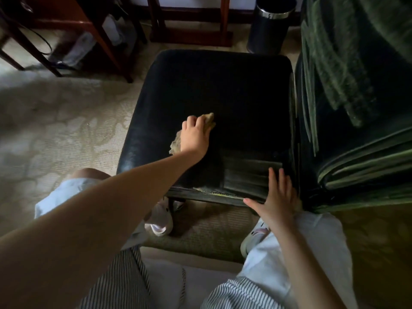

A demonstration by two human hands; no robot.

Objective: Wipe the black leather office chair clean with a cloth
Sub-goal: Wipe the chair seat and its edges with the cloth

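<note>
The black leather chair seat [234, 90] fills the middle of the head view, with its ribbed backrest [347, 112] rising at the right. My left hand [194, 136] presses a crumpled tan cloth [208, 120] onto the left-middle of the seat, fingers closed over it. My right hand [273, 197] lies flat with fingers spread on the seat's near right edge, beside the backrest. Part of the cloth sticks out below my left wrist.
A black cylindrical bin [269, 25] stands on the carpet behind the chair. Dark red wooden furniture legs [107, 47] and cables are at the back left. Patterned beige carpet [55, 121] lies to the left. My knees and shoes sit close under the seat's front edge.
</note>
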